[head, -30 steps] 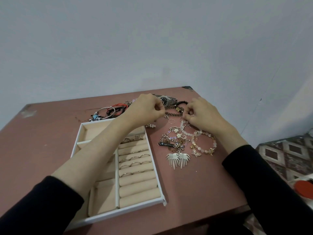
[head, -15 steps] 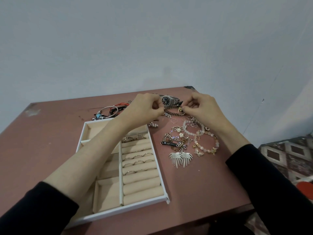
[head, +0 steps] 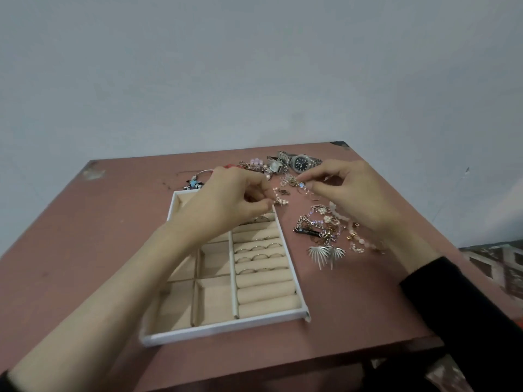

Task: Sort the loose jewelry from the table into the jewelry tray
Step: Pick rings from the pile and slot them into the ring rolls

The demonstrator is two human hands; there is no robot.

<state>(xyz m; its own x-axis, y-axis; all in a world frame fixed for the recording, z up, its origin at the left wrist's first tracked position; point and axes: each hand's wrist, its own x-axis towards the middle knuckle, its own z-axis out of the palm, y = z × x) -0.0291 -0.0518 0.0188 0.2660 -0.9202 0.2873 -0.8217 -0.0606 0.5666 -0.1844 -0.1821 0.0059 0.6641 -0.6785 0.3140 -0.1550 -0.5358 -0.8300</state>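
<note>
Both hands have drifted a little apart since the earlier frames, and the left hand now sits lower, over the far end of the jewelry tray. Its thumb and forefinger are pinched on a small pearly, flower-like piece, probably an earring, held just past the tray's far right corner; that pinch suits something too slight for a fuller grasp. The right hand hovers just beside it, fingertips drawn together over a short linked chain with a pale blue stone, though whether it actually grips the chain or only touches it I cannot tell. Between the hands the pieces look tangled, which would explain why both work at once: one steadies while the other teases free. Below the left wrist, several rings already stand in the padded rolls, while the square compartments under the forearm look empty. Under the right wrist lies the main loose heap, with fan-shaped earrings nearest the person. Beyond the right fingertips rests a steel watch. Most of the sorting appears unfinished.
</note>
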